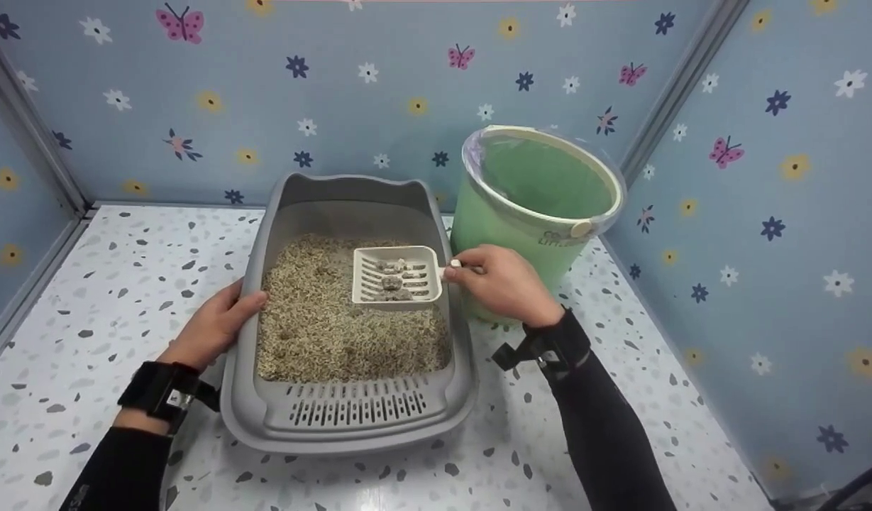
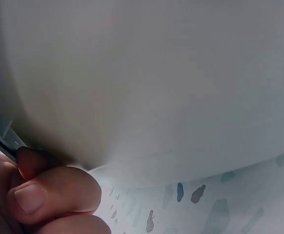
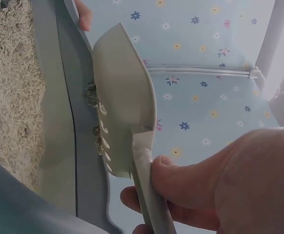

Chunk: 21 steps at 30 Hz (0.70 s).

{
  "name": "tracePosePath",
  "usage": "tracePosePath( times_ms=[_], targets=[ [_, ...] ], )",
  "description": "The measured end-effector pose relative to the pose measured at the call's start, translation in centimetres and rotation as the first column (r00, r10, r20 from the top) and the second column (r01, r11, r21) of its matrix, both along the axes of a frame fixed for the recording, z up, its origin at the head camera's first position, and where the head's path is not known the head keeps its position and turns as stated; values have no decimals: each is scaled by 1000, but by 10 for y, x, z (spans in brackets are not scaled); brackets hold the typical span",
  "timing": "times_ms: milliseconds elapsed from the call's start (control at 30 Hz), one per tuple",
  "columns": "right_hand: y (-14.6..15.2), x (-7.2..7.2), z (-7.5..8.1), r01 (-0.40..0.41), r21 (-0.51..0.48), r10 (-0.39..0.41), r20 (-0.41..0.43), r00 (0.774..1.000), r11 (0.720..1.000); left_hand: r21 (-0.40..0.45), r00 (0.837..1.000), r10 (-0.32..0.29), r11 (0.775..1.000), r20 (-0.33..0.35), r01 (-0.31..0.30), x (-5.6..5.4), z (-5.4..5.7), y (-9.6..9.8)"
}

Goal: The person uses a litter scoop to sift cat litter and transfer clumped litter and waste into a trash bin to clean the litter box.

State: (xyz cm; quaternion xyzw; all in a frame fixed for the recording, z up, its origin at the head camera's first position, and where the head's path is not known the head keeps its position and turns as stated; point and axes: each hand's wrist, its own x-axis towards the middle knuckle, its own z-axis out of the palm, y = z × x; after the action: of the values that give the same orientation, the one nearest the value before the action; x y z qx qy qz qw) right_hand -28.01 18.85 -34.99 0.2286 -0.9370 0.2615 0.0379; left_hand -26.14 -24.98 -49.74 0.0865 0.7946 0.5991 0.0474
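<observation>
A grey litter box [image 1: 350, 433] holds tan pellet litter [image 1: 315, 326], heaped toward its left and front. My left hand [image 1: 212, 319] grips the box's left rim, thumb over the top; in the left wrist view its curled fingers [image 2: 59, 195] are under the rim beside the outer wall. My right hand [image 1: 503, 280] pinches the handle of a white slotted litter scoop [image 1: 436, 291] above the litter, near the right wall. Several greyish clumps [image 1: 392, 284] lie in the scoop. From the right wrist view, the thumb presses along the scoop handle [image 3: 154, 204].
A green bin [image 1: 471, 213] with a clear liner over its rim stands right behind the box, close to my right hand. Flower-patterned panels [image 1: 365, 106] enclose the speckled tabletop [image 1: 123, 284] at the back and sides.
</observation>
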Motion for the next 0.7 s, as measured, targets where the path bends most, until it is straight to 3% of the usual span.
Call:
tracePosePath(
  times_ms=[400, 700],
  targets=[
    [5, 6, 45, 31, -16, -31, -38, 999, 999, 37, 1000, -20, 999, 1, 20, 1, -1, -1],
    [20, 4, 85, 99, -47, -102, -61, 993, 994, 26, 1000, -11, 1000, 5, 11, 0, -1, -1]
  ],
)
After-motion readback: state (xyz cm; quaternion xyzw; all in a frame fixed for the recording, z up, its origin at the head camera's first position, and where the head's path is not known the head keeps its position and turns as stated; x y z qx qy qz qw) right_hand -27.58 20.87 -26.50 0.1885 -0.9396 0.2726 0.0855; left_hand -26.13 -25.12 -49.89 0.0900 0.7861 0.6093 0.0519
